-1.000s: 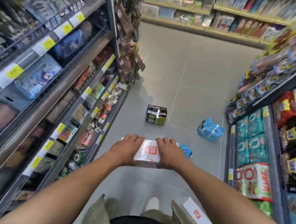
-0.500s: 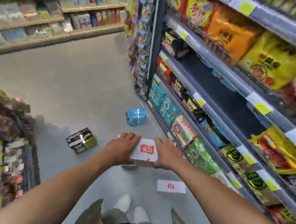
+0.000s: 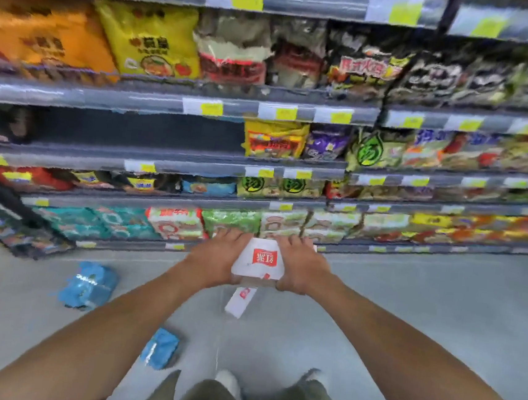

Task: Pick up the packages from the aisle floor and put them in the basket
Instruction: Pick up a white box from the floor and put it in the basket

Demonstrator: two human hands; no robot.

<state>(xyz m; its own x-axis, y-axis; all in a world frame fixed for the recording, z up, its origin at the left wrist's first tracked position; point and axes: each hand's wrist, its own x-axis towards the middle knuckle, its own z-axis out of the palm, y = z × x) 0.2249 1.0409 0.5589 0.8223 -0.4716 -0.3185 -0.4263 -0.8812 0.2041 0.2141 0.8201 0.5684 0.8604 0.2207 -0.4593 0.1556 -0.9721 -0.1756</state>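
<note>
I hold a white package with a red label (image 3: 260, 260) out in front of me at about waist height. My left hand (image 3: 215, 256) grips its left side and my right hand (image 3: 301, 266) grips its right side. On the grey floor below lies another white package with a red mark (image 3: 240, 301). A large blue package (image 3: 88, 286) lies on the floor to the left, and a small blue package (image 3: 159, 348) lies near my feet. No basket is in view.
A long shelf unit (image 3: 259, 167) full of bagged snacks and noodles faces me, blurred by motion. Its bottom edge runs along the floor just beyond my hands. Open grey floor (image 3: 422, 312) stretches to the right. My shoes and trousers (image 3: 231, 387) show at the bottom.
My view has swung to the right, from looking down the aisle to facing the right-hand shelves. Both hands still hold the white package. The dark package is out of view.
</note>
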